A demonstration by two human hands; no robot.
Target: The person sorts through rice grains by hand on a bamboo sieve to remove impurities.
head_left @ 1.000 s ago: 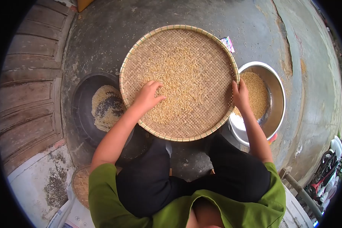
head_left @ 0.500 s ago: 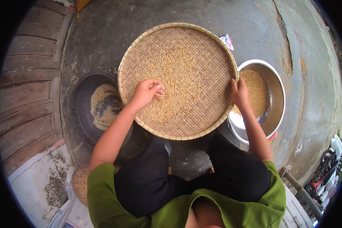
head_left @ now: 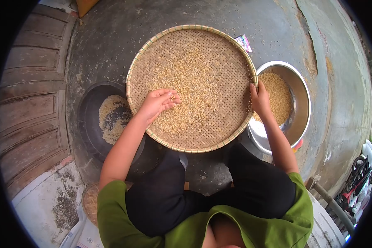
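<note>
A round woven bamboo winnowing tray (head_left: pixel 235 62) is held level above my knees. Yellowish unhusked rice grains (head_left: pixel 190 78) lie spread over its middle and left part. My left hand (head_left: pixel 158 104) is over the grain at the left side, palm partly turned up, thumb against curled fingers with a few rice grains at the fingertips. My right hand (head_left: pixel 260 101) grips the tray's right rim, thumb on top and the other fingers mostly hidden beneath.
At left on the floor sits a dark basin (head_left: pixel 87 111) with paler grain inside. A shiny metal basin (head_left: pixel 302 111) holding golden grain stands at right, partly under the tray. Beyond the rim lies a small colourful packet (head_left: pixel 244 43). A wooden door (head_left: pixel 33 99) borders the left.
My left hand has turned its palm slightly more upward, with grains now showing at its fingers. My right hand keeps its hold on the rim. The view has shifted slightly.
</note>
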